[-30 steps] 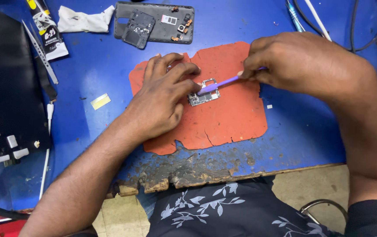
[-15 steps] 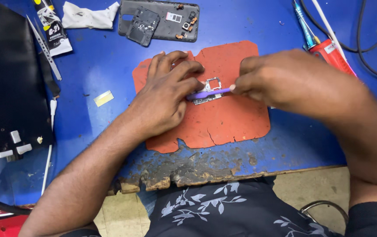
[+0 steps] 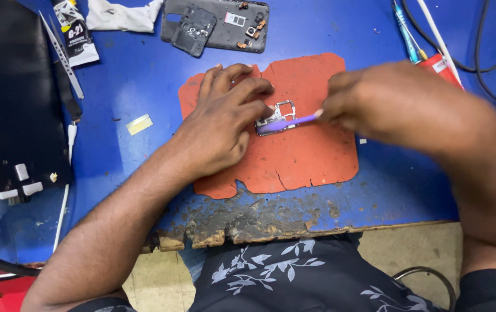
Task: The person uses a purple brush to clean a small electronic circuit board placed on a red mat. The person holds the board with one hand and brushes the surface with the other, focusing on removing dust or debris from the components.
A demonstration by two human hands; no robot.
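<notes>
While the bench edge (image 3: 271, 222) nearest the person is charred and chipped, the work sits just beyond it on the orange mat (image 3: 311, 156). The left hand (image 3: 225, 124) lies flat on the mat, fingers spread, its fingertips pinning a small metal-framed part (image 3: 277, 115) at the mat's middle. The right hand (image 3: 398, 104) is closed around a thin purple tool (image 3: 291, 122) whose tip rests on that part — the hand is blurred, so the exact grip cannot be told.

As a judgement, the job looks mid-way: the part is already out of the phone and being worked, while the open phone back (image 3: 216, 23) lies well apart at the far edge with small bits loose on it, nothing refitted yet.

Farther out, a yellow scrap (image 3: 139, 123) lies on the blue top to the left, a glue tube (image 3: 76, 32) and a white cloth (image 3: 122, 14) near the far left corner, a screwdriver (image 3: 405, 32) and cables (image 3: 485, 52) at far right.

What the tool does at the part — scraping, prying or brushing — is too small to make out. A black sheet (image 3: 11, 104) on the left is cut off by the frame.
</notes>
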